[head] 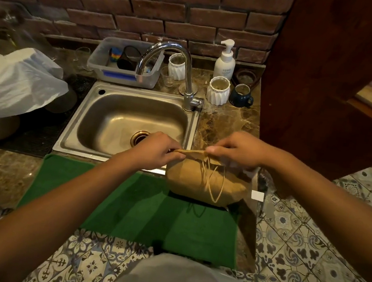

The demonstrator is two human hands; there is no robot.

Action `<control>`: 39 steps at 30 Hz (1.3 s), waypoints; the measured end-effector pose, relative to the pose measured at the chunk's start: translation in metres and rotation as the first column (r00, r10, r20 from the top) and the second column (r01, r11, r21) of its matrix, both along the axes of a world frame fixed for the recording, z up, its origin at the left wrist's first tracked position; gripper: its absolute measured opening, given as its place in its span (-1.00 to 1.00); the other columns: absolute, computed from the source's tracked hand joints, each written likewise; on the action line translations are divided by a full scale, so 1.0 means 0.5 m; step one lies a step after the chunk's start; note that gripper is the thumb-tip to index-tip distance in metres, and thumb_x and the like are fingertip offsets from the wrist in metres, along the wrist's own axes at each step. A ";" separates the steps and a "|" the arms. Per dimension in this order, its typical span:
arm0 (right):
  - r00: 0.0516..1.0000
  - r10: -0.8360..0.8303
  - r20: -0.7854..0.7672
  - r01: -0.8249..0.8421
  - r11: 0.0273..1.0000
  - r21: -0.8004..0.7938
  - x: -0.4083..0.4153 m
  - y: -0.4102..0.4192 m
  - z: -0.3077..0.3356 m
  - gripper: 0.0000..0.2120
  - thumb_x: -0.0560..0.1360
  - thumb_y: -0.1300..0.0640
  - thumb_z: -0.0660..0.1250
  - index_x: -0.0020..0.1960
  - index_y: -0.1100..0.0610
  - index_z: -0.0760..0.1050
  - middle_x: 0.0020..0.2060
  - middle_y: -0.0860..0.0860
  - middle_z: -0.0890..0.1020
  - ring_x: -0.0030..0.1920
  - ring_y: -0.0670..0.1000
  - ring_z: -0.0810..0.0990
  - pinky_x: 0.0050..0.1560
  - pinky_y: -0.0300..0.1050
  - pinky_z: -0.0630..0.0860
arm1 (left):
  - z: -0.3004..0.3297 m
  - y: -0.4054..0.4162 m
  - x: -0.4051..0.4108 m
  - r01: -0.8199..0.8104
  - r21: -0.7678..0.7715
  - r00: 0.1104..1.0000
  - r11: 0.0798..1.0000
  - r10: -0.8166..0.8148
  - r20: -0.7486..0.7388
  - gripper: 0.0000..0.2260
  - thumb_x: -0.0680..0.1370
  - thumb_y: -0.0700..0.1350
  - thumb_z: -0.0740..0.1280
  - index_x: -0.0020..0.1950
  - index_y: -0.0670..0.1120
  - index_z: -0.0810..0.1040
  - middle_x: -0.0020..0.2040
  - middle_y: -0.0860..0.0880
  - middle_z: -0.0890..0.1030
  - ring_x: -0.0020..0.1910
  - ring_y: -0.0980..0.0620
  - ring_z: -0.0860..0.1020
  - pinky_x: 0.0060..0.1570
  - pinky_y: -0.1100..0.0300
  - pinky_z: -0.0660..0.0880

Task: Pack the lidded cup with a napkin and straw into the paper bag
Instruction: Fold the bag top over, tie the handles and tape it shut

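A brown paper bag (201,184) with twine handles stands on the green mat (126,206) at the counter's right end. It bulges, and its top edge is pressed flat and closed. My left hand (156,149) pinches the left end of that top edge. My right hand (237,150) pinches the right end. The handles hang down the bag's front. The cup, napkin and straw are hidden from view; a bit of white shows under my right hand.
A steel sink (83,138) with a tall tap (187,76) lies behind the bag. White ribbed cups (218,91), a blue mug (241,96), a soap pump bottle (225,62) and a plastic tub (123,73) stand at the back. A white plastic bag (13,84) lies left.
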State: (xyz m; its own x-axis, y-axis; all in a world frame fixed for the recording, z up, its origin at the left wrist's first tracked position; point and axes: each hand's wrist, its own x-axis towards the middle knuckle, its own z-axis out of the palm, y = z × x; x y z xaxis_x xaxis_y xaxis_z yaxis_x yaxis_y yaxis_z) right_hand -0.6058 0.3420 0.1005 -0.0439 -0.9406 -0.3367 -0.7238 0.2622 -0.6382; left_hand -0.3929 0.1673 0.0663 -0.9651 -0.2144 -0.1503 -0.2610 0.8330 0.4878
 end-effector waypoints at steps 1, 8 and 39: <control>1.000 0.009 -0.005 -0.009 0.999 0.032 0.010 -0.016 -0.002 -0.55 0.56 -0.32 0.22 -0.03 -0.01 0.72 -0.34 -0.03 0.67 -0.36 -0.10 0.58 -0.27 -0.12 0.51 | 0.001 0.002 -0.002 0.005 -0.018 1.000 1.000 -0.006 -0.003 -0.80 0.60 0.08 0.33 -0.19 0.11 0.63 -0.32 0.10 0.61 -0.32 0.07 0.52 -0.25 0.03 0.48; 0.998 0.056 0.035 -0.062 0.973 0.224 0.019 -0.072 0.009 -0.74 0.53 -0.13 0.42 0.06 0.02 0.71 -0.17 0.03 0.74 -0.24 0.01 0.74 -0.31 -0.15 0.62 | -0.025 0.015 0.008 -0.047 -0.061 0.996 0.997 0.041 -0.085 -0.83 0.60 -0.01 0.36 -0.01 -0.03 0.73 -0.22 0.00 0.70 -0.27 0.03 0.54 -0.29 0.12 0.36; 0.902 0.130 -0.411 -0.270 0.913 -0.305 0.034 -0.003 -0.042 -0.74 0.58 -0.09 0.37 -0.10 0.09 0.67 -0.26 0.02 0.68 -0.26 0.09 0.62 -0.28 -0.04 0.44 | 0.006 0.020 -0.042 0.101 0.263 0.995 0.960 -0.100 -0.017 -0.69 0.60 0.19 0.32 0.12 0.04 0.74 -0.08 -0.01 0.75 -0.13 -0.01 0.66 -0.11 -0.01 0.56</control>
State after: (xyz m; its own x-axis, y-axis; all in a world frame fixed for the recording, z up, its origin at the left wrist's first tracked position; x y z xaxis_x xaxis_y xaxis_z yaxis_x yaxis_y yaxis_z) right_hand -0.5889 0.3404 0.0794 0.1012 -0.9947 0.0155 -0.9384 -0.1006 -0.3304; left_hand -0.4138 0.1775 0.0691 -0.9802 -0.0694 -0.1852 -0.1805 0.6971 0.6939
